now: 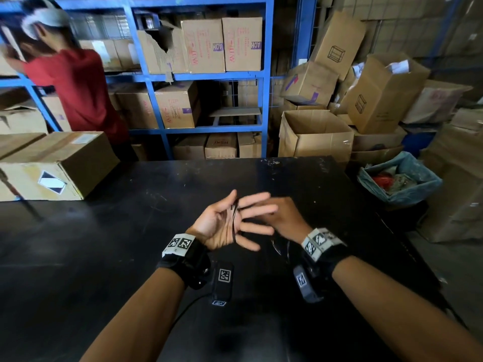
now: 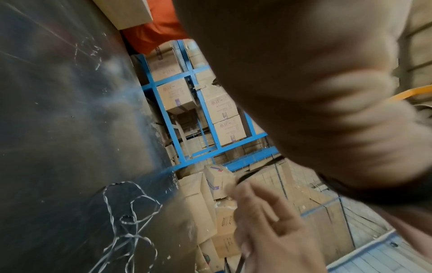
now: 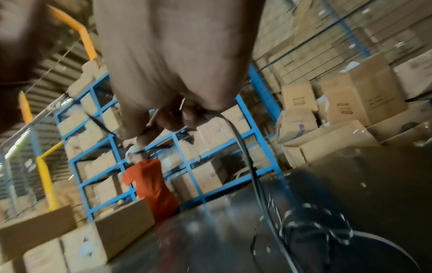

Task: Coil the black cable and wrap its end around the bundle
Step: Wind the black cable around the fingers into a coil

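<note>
Now black cable (image 1: 234, 220) crosses the spread left hand (image 1: 224, 226); right hand (image 1: 283, 219) fingers pinch it.

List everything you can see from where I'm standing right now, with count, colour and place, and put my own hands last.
black cable: one, black, strands across the left palm, the rest trailing to the table
table: one, black, scuffed, under both hands
cardboard box: one, brown, on the table's far left
shelving: one unit, blue, behind the table, loaded with brown boxes
loose boxes: several, brown, piled on the floor at far right
bin: one, blue-lined, right of the table
other person: one, red shirt, at the shelves, far left
left hand: palm up, fingers spread
right hand: fingers curled round the cable
</note>
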